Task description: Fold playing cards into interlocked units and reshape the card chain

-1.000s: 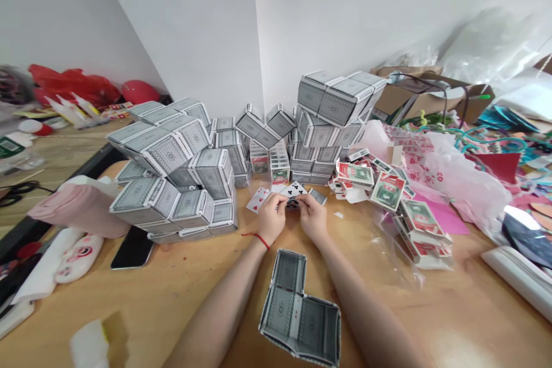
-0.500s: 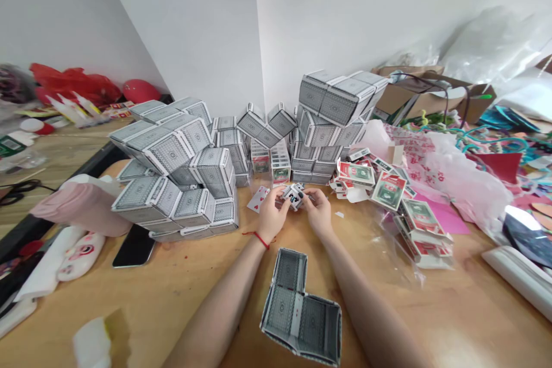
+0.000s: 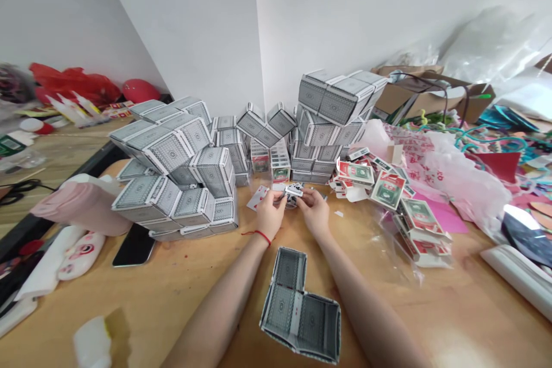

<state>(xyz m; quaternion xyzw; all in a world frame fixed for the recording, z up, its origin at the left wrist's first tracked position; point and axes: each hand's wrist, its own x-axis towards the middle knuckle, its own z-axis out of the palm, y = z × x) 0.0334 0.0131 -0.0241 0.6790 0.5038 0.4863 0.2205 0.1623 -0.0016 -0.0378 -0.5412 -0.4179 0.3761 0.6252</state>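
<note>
Both hands meet at the middle of the table over a playing card (image 3: 294, 190), seen nearly edge-on with a narrow white strip up. My left hand (image 3: 270, 211) pinches its left end, and my right hand (image 3: 314, 210) grips the right end. Under and behind it lie more loose cards, partly covered by my fingers. A face-up red-suit card (image 3: 257, 198) rests just left of my left hand. Between my forearms stands an L-shaped piece made of folded cards (image 3: 288, 305), its right part open on top.
Stacked card-block structures stand at left (image 3: 172, 144) and right (image 3: 336, 103), with a V-shaped card piece (image 3: 267, 124) between. Card boxes (image 3: 390, 188) pile up at right beside a plastic bag (image 3: 461, 167). A phone (image 3: 134, 246) and a white bottle (image 3: 92, 342) are at left.
The card between my hands has turned from showing its black-suit face to a narrower, more edge-on white strip. My fingers have shifted slightly around its ends.
</note>
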